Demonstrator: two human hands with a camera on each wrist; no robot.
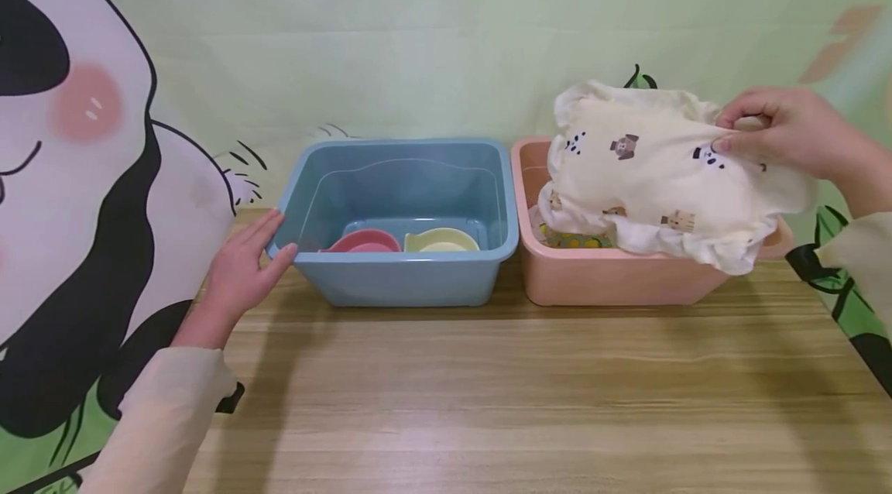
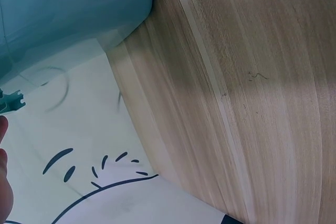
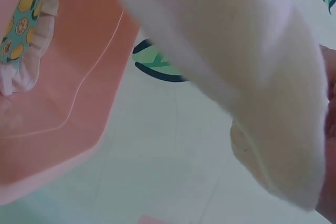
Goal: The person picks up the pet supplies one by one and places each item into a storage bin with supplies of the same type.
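My right hand (image 1: 787,130) pinches a cream ruffled cloth piece (image 1: 627,161) printed with small animal heads, like a little pillow. It hangs above the pink bin (image 1: 620,277) and covers much of its opening. Inside that bin lies a ruffled cloth item with a lemon print (image 3: 22,30). At the left, my left hand (image 1: 244,269) touches the rim of the blue bin (image 1: 411,277) with fairly straight fingers. A pink bowl-like dish (image 1: 365,241) and a pale yellow one (image 1: 442,239) sit in the blue bin, their lower parts hidden by its front wall.
Both bins stand side by side at the back of a wood-grain table (image 1: 516,393). Behind them hangs a pale green cloth backdrop (image 1: 334,53) with a large panda print on the left.
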